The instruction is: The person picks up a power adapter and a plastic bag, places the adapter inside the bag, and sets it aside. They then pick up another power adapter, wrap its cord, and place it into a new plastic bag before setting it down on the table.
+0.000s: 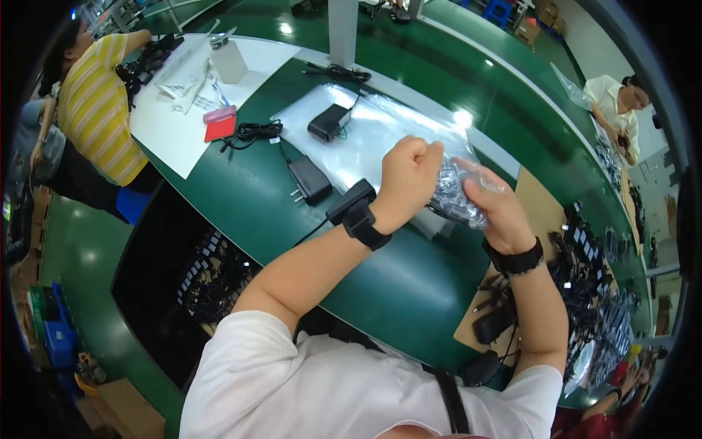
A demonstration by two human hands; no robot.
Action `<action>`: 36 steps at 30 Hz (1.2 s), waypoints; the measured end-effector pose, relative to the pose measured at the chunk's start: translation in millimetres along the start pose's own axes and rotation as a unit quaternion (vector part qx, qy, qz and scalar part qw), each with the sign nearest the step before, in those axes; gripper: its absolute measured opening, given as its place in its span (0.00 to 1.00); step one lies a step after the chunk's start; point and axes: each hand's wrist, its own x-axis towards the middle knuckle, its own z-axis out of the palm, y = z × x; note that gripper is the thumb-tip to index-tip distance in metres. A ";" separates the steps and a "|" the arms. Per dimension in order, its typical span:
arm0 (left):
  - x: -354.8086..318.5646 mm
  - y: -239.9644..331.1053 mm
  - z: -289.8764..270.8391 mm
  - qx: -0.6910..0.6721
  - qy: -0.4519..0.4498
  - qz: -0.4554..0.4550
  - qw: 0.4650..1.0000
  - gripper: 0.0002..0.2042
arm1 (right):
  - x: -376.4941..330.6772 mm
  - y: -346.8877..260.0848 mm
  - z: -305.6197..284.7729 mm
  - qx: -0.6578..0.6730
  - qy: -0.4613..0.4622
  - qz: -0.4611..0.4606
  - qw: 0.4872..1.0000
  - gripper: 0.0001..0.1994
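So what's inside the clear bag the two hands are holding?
The clear bag, held between left hand and right hand, shows a dark coiled cable bundle. The hands cover both of its ends.

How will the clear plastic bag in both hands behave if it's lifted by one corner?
The bag looks thin and crinkled, so it would probably sag and fold rather than hold shape. Small dark parts show through it, so their weight would likely slide to the low end. Its glossy film may slip between the fingers, though the left hand and right hand pinch it closely.
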 end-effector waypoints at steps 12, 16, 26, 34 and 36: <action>17.4 10.1 -13.1 0.177 0.040 0.235 0.955 0.08 | 188.5 -35.5 -231.7 -0.793 0.313 -0.260 0.453 0.15; 21.1 8.9 -17.3 0.201 0.040 0.295 0.933 0.06 | 206.1 17.4 -247.8 -0.778 0.316 -0.020 0.543 0.21; 17.3 27.5 -21.2 0.077 0.061 0.223 0.970 0.06 | 71.1 -56.7 -163.2 -0.605 0.041 -0.181 0.774 0.20; -47.8 179.8 -94.1 -0.139 -0.225 0.165 0.950 0.29 | -69.3 -66.8 -190.6 -0.534 0.004 -0.065 0.843 0.19; -61.3 197.0 -134.2 -0.119 -0.221 0.183 0.950 0.28 | -62.5 -67.4 -175.9 -0.547 0.009 -0.066 0.834 0.19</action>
